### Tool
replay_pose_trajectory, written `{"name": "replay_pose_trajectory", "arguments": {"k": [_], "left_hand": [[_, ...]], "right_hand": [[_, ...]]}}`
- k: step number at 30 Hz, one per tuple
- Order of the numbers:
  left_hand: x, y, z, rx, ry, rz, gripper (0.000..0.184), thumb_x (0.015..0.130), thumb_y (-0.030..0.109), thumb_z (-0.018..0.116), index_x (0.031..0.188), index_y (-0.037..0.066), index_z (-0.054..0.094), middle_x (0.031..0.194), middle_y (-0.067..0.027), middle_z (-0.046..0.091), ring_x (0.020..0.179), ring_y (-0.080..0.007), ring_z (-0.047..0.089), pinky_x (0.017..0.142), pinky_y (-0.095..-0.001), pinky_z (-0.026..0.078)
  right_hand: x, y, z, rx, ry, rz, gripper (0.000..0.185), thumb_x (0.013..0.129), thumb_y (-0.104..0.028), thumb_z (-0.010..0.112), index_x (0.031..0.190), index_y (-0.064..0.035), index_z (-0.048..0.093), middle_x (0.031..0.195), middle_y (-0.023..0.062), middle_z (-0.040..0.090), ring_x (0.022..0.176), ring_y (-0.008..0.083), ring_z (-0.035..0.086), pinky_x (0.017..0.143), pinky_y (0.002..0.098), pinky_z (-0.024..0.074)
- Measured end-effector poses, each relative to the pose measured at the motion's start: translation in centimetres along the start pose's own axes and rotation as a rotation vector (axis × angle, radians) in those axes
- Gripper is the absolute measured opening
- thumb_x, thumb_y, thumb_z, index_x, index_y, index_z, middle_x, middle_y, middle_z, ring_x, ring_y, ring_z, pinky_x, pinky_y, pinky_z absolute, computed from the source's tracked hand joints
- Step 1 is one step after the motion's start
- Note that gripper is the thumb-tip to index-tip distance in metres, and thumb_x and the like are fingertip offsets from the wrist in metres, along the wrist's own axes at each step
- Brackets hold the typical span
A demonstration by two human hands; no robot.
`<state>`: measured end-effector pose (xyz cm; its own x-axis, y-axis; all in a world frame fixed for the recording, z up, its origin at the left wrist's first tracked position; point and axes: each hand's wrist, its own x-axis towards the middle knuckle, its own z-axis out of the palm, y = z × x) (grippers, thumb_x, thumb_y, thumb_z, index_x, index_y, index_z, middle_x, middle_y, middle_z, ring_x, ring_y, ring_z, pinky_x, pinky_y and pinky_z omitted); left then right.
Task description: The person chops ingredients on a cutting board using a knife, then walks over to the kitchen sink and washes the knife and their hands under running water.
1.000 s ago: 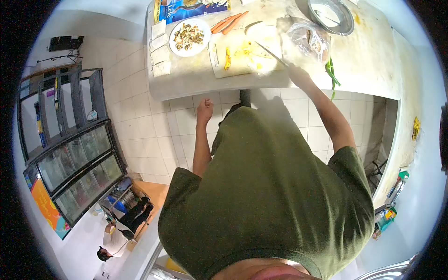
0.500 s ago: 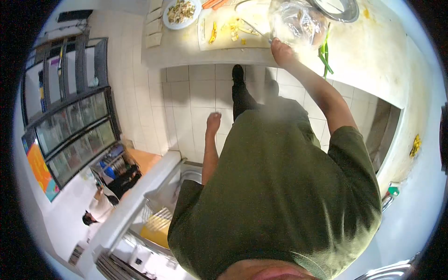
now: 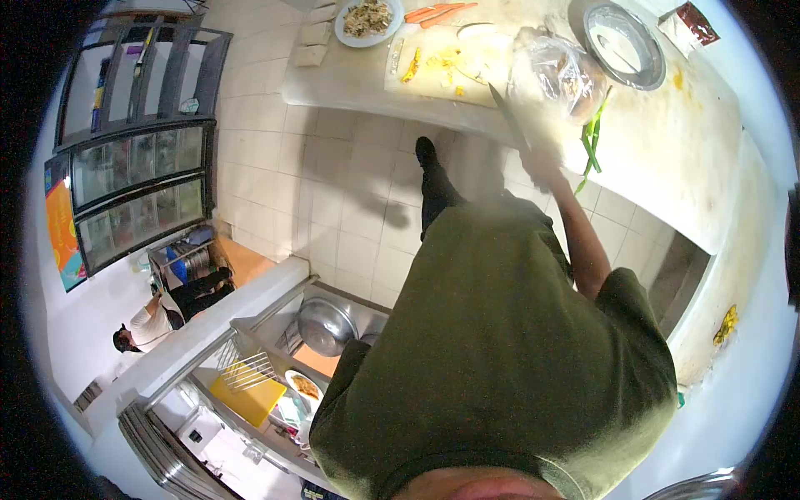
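My right hand (image 3: pixel 543 167) is closed around the handle of a kitchen knife (image 3: pixel 508 117), just off the front edge of the pale counter (image 3: pixel 658 150). The blade points away from me, its tip over the counter near a white cutting board (image 3: pixel 402 83) with yellow-orange cut pieces on it. Beyond the hand lies a clear plastic bag (image 3: pixel 562 71) with something brownish inside. Long green stalks (image 3: pixel 592 142) lie beside the bag. My left hand is out of sight, hidden behind my body.
A plate of chopped food (image 3: pixel 367 21), carrots (image 3: pixel 437 13) and a metal bowl with white contents (image 3: pixel 629 50) stand on the counter. Behind me are a metal basin (image 3: pixel 327 327), a yellow board (image 3: pixel 250 392) and a wire rack (image 3: pixel 244 367). Another person (image 3: pixel 162 321) is farther off.
My right hand has drawn back from the counter with the knife, whose blade now shows clearly. My left hand has gone out of view. The view has turned, showing more of the basin area.
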<state>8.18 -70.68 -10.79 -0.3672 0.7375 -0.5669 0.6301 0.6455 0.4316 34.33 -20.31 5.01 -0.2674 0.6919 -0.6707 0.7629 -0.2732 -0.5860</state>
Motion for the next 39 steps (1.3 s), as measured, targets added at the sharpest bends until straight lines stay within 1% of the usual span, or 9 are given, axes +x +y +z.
{"name": "replay_pose_trajectory", "arguments": {"k": [5, 6, 7, 11, 15, 19, 24, 29, 39], "left_hand": [[8.6, -1.0, -6.0, 0.143, 0.223, 0.237, 0.037, 0.098, 0.028, 0.049, 0.08, 0.006, 0.073, 0.073, -0.0146, 0.069, 0.073, -0.0307, 0.068, 0.064, -0.0461, 0.054], [10.9, -1.5, -7.7, 0.217, 0.203, 0.166, 0.045, 0.101, 0.031, 0.045, 0.076, 0.004, 0.071, 0.073, -0.017, 0.068, 0.076, -0.0355, 0.067, 0.071, -0.0464, 0.054], [13.2, -1.2, -10.2, -0.383, 0.173, -0.15, 0.046, 0.102, 0.029, 0.041, 0.079, 0.002, 0.07, 0.081, -0.0195, 0.069, 0.084, -0.0374, 0.066, 0.079, -0.0446, 0.053], [23.4, 1.5, -16.2, -0.297, 0.24, -0.19, 0.026, 0.094, 0.022, 0.054, 0.1, 0.0, 0.066, 0.098, -0.0214, 0.068, 0.099, -0.0364, 0.064, 0.086, -0.0435, 0.05], [31.3, 13.6, -21.1, -0.022, 0.221, 0.196, 0.022, 0.091, 0.018, 0.059, 0.103, 0.001, 0.064, 0.099, -0.0202, 0.068, 0.097, -0.0367, 0.065, 0.086, -0.0438, 0.051], [34.9, 28.6, -24.2, 0.055, 0.239, 0.712, 0.022, 0.091, 0.018, 0.06, 0.106, 0.003, 0.066, 0.103, -0.0174, 0.069, 0.1, -0.0346, 0.065, 0.087, -0.0422, 0.051], [37.3, 40.6, -24.5, 0.239, 0.219, 0.915, 0.025, 0.09, 0.016, 0.061, 0.111, 0.003, 0.066, 0.112, -0.0183, 0.065, 0.106, -0.0363, 0.061, 0.095, -0.0439, 0.048], [40.6, 43.5, -23.8, 0.449, 0.054, 1.021, 0.027, 0.09, 0.02, 0.063, 0.111, 0.003, 0.064, 0.114, -0.0193, 0.062, 0.107, -0.0366, 0.06, 0.094, -0.0472, 0.048], [44.7, 44.0, -24.7, 0.383, -0.108, 1.06, 0.016, 0.089, 0.01, 0.061, 0.104, 0.004, 0.061, 0.107, -0.0188, 0.06, 0.104, -0.0385, 0.057, 0.088, -0.0497, 0.047]], "right_hand": [[0.3, 5.4, 4.1, 0.12, -0.007, 0.022, 0.047, 0.097, -0.048, 0.052, 0.089, -0.0013, 0.053, 0.065, 0.0061, 0.053, 0.05, 0.0186, 0.053, 0.043, 0.0347, 0.044], [-0.2, 5.4, 4.0, 0.138, 0.006, 0.012, 0.047, 0.098, -0.048, 0.052, 0.089, -0.0015, 0.053, 0.065, 0.0063, 0.053, 0.05, 0.0184, 0.053, 0.043, 0.0344, 0.0438], [-1.2, 5.2, 3.6, 0.157, 0.023, 0.003, 0.048, 0.098, -0.048, 0.052, 0.089, -0.0017, 0.052, 0.066, 0.0066, 0.052, 0.05, 0.0183, 0.053, 0.044, 0.0341, 0.0437], [-3.8, 4.4, 2.4, 0.207, 0.146, -0.059, 0.047, 0.099, -0.048, 0.051, 0.085, -0.0029, 0.049, 0.067, 0.0073, 0.051, 0.051, 0.0176, 0.053, 0.045, 0.0336, 0.044], [-6.4, 3.8, 1.9, 0.347, 0.213, -0.043, 0.05, 0.099, -0.048, 0.054, 0.095, 0.0012, 0.06, 0.07, 0.0179, 0.061, 0.061, 0.0237, 0.061, 0.061, 0.0382, 0.0494], [-6.5, 4.7, 3.9, 0.368, 0.309, -0.062, 0.048, 0.098, -0.047, 0.057, 0.1, 0.0003, 0.064, 0.065, 0.0093, 0.058, 0.057, 0.0187, 0.056, 0.058, 0.0362, 0.0484], [-7.6, 2.0, 4.2, 0.461, 0.238, 0.083, 0.048, 0.097, -0.046, 0.059, 0.105, 0.0007, 0.066, 0.072, 0.0119, 0.063, 0.063, 0.0204, 0.06, 0.063, 0.0371, 0.0501], [-6.1, -1.6, 5.3, 0.527, 0.455, 0.117, 0.05, 0.096, -0.046, 0.06, 0.11, 0.0007, 0.068, 0.094, 0.0238, 0.071, 0.092, 0.0331, 0.068, 0.087, 0.041, 0.0499], [-2.9, -8.5, 10.5, 0.466, 0.678, 0.137, 0.052, 0.096, -0.048, 0.057, 0.113, 0.0, 0.067, 0.096, 0.0266, 0.069, 0.092, 0.0407, 0.067, 0.084, 0.0447, 0.0508]]}}
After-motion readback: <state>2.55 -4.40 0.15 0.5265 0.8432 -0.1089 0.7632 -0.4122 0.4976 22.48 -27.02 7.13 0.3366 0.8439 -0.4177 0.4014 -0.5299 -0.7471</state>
